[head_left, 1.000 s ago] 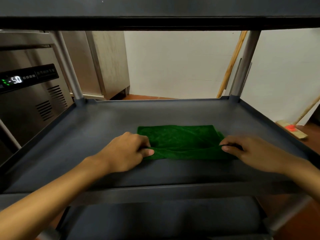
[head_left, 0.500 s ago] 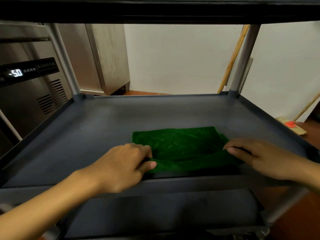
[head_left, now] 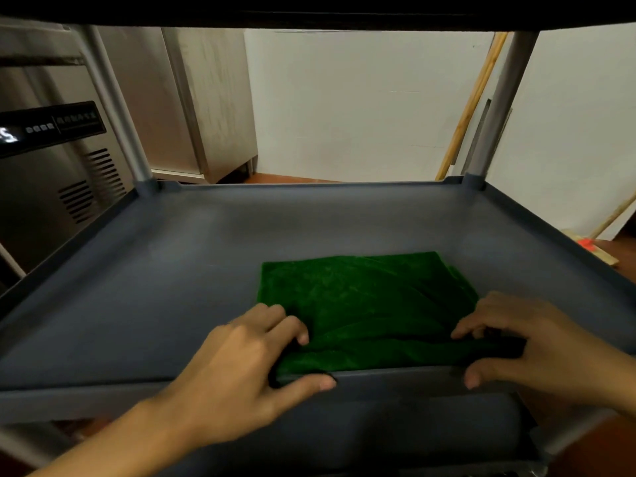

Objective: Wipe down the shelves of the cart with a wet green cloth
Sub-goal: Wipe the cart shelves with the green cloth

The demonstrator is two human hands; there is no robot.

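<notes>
A folded green cloth [head_left: 364,301] lies flat on the grey middle shelf [head_left: 179,290] of the cart, close to the shelf's near rim. My left hand [head_left: 241,370] grips the cloth's near left corner, with the thumb over the rim. My right hand [head_left: 526,342] grips the near right corner, fingers curled onto the cloth and the thumb on the rim. The cloth's near edge is bunched against the rim.
The upper shelf [head_left: 309,8] overhangs close above. Metal posts [head_left: 113,108] [head_left: 502,101] stand at the far corners. A steel appliance [head_left: 51,160] stands to the left, and wooden broom handles [head_left: 471,105] lean on the white wall. A lower shelf [head_left: 378,438] shows below.
Both hands have pulled the cloth toward me, from the middle of the shelf to its near rim. My thumbs now rest over the rim.
</notes>
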